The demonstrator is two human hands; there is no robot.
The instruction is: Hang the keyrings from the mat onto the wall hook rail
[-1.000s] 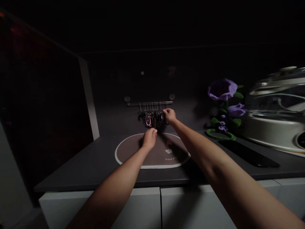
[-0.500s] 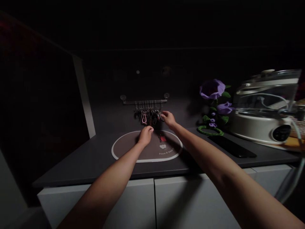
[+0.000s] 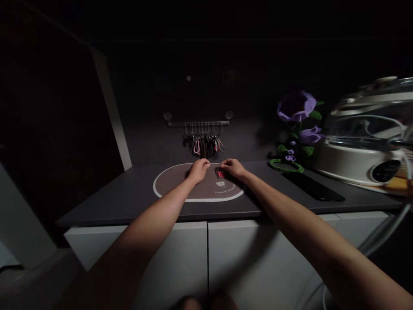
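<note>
Your right hand (image 3: pixel 235 167) is hovering low over the brown mat (image 3: pixel 174 185), with its fingers bending down close together. They are meeting the back edge of a little red thing (image 3: pixel 221 174), which is lying flat on the mat with some dark bits beside it. I cannot tell whether your fingers are pinching it or only sitting right by it. They are probably coming in at its edge because a thin, flat thing is giving them little else to grab.

Your left hand (image 3: pixel 199 168) is hanging over the mat too, to the left of the red thing and apart from it. Its fingers are curling in a narrow bunch, and I cannot tell if something tiny is hiding inside.

Behind your hands, a clear rail (image 3: pixel 198 124) is sticking to the wall with round cups (image 3: pixel 167 116) at its ends. Many small clips and key rings (image 3: pixel 203 142) are dangling from its hooks, one of them a pink clip (image 3: pixel 196 146). Hanging in a row like that is likely making each one easier to see and reach. The mat is lying right under them on the table (image 3: pixel 129 196).
</note>
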